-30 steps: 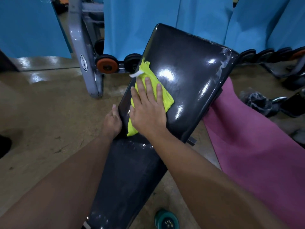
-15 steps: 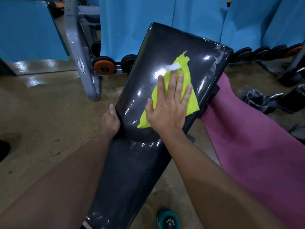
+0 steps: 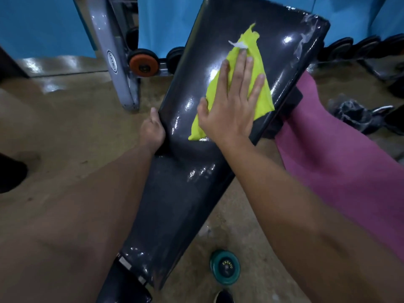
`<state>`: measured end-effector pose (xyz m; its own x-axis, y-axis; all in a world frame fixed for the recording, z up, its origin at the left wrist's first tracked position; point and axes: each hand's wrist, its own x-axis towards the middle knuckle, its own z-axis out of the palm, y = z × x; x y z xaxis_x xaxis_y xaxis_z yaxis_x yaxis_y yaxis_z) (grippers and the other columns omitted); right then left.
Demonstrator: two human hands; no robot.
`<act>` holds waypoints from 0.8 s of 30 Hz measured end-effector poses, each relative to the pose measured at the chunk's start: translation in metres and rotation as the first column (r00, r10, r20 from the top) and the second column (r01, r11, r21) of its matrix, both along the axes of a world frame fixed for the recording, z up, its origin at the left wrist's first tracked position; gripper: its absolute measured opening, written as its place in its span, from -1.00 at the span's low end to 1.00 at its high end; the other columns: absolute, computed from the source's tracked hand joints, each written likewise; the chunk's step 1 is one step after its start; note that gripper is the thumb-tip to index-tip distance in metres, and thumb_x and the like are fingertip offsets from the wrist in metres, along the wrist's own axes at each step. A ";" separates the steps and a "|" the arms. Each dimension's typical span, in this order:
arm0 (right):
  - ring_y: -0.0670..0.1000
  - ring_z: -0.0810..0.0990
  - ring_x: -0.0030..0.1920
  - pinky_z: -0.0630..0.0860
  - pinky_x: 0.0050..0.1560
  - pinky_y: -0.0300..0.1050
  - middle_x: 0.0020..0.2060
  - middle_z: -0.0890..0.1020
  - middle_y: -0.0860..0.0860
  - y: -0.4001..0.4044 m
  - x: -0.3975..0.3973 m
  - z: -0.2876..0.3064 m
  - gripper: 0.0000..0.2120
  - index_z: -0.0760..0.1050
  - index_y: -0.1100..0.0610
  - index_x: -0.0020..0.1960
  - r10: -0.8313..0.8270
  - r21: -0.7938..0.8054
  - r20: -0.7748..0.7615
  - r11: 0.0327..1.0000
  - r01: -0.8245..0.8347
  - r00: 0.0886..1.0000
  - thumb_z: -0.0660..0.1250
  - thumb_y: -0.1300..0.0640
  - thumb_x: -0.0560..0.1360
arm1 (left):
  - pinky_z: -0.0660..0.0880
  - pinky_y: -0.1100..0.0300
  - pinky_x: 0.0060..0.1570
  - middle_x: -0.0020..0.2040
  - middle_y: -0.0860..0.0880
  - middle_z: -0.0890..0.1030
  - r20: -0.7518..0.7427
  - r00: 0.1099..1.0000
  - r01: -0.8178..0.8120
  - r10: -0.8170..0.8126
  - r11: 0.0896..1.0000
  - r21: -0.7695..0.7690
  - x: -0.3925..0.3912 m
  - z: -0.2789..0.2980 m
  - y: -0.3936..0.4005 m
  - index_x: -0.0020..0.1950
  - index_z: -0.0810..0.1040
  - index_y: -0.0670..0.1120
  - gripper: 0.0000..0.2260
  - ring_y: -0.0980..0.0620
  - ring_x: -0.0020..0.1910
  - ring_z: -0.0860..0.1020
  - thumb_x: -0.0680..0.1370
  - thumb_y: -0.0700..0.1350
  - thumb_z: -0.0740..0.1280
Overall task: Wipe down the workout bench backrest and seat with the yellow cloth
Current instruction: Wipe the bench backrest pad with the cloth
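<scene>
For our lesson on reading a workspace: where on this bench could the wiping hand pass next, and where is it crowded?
Bare padding lies above the yellow cloth toward the black backrest's top edge, and down the long black seat between both forearms. It is crowded mid-bench: the right hand presses the cloth, and the left hand grips the backrest's left edge.

— What do you count?
— One bench (image 3: 175, 193), one cloth (image 3: 260, 101), two hands: left (image 3: 152, 133), right (image 3: 229, 114).
— On the floor?
— One pink mat (image 3: 338, 167), one teal dumbbell (image 3: 225, 267), one grey frame post (image 3: 113, 62), one orange-faced weight (image 3: 143, 63).
</scene>
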<state>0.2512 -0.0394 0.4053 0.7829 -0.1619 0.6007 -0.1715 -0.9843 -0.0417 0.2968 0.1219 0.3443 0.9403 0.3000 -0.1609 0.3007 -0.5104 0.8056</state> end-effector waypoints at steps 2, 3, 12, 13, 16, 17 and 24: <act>0.26 -0.01 0.65 -0.06 0.60 0.34 0.63 0.04 0.29 0.006 -0.008 -0.008 -0.23 0.20 0.21 0.62 0.072 -0.023 -0.049 0.997 -0.073 0.996 0.18 -0.19 0.53 | 0.22 0.17 0.21 0.30 -0.32 0.47 -0.005 1.000 0.004 -0.004 1.000 -0.018 0.002 -0.002 0.002 0.28 0.48 -0.32 -0.45 -0.22 0.33 0.40 0.69 0.08 -0.08; 0.27 0.00 0.64 -0.05 0.60 0.33 0.63 0.05 0.29 0.004 -0.013 -0.012 -0.24 0.23 0.20 0.61 0.117 -0.041 -0.062 0.992 -0.119 0.991 0.19 -0.19 0.53 | 0.26 0.14 0.22 0.30 -0.32 0.48 -0.004 1.000 0.010 -0.010 1.000 -0.025 0.002 -0.003 0.003 0.27 0.49 -0.31 -0.44 -0.22 0.32 0.41 0.68 0.09 -0.09; 0.30 0.15 0.61 0.00 0.58 0.35 0.58 0.26 0.26 -0.005 -0.010 -0.007 -0.54 0.54 0.16 0.23 0.066 0.056 0.106 0.996 -0.072 0.992 0.29 -0.09 0.45 | 0.32 0.13 0.22 0.26 -0.30 0.52 0.024 1.000 0.014 -0.013 1.000 -0.026 0.001 -0.006 0.004 0.23 0.52 -0.30 -0.45 -0.21 0.29 0.44 0.68 0.08 -0.07; 0.30 0.16 0.61 0.01 0.58 0.35 0.57 0.28 0.26 -0.002 -0.013 -0.011 -0.59 0.54 0.17 0.16 0.107 0.039 0.089 0.993 -0.111 0.990 0.29 -0.09 0.46 | 0.32 0.13 0.21 0.26 -0.30 0.52 0.022 1.000 0.017 -0.016 0.999 -0.030 0.001 -0.005 0.004 0.22 0.53 -0.30 -0.45 -0.21 0.29 0.44 0.68 0.08 -0.07; 0.29 0.22 0.59 0.05 0.58 0.34 0.52 0.37 0.26 -0.011 -0.029 -0.030 -0.62 0.55 0.21 0.09 0.237 -0.041 0.046 0.971 -0.235 0.970 0.29 -0.09 0.48 | 0.29 0.14 0.24 0.29 -0.29 0.49 0.005 1.000 0.029 -0.029 0.999 -0.015 0.000 -0.001 0.004 0.27 0.51 -0.27 -0.46 -0.21 0.32 0.41 0.69 0.07 -0.09; 0.29 0.24 0.58 0.06 0.58 0.34 0.51 0.39 0.27 -0.019 -0.033 -0.033 -0.61 0.56 0.21 0.10 0.239 -0.037 0.067 0.971 -0.237 0.969 0.30 -0.09 0.48 | 0.27 0.14 0.25 0.31 -0.29 0.48 -0.004 1.000 0.030 -0.030 1.000 -0.010 0.000 0.000 0.004 0.29 0.50 -0.25 -0.46 -0.21 0.33 0.40 0.69 0.07 -0.09; 0.31 0.11 0.62 0.00 0.57 0.39 0.60 0.18 0.28 -0.018 -0.032 -0.019 -0.35 0.40 0.18 0.50 0.074 0.051 0.093 0.996 -0.079 0.993 0.27 -0.13 0.49 | 0.24 0.15 0.26 0.30 -0.33 0.47 -0.010 1.000 0.006 -0.006 1.000 -0.017 0.001 -0.001 0.002 0.28 0.49 -0.32 -0.46 -0.20 0.34 0.40 0.69 0.06 -0.08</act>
<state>0.2189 -0.0578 0.3866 0.7369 -0.1383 0.6617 -0.0889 -0.9902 -0.1080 0.2978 0.1238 0.3429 0.9404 0.2915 -0.1750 0.3055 -0.4984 0.8113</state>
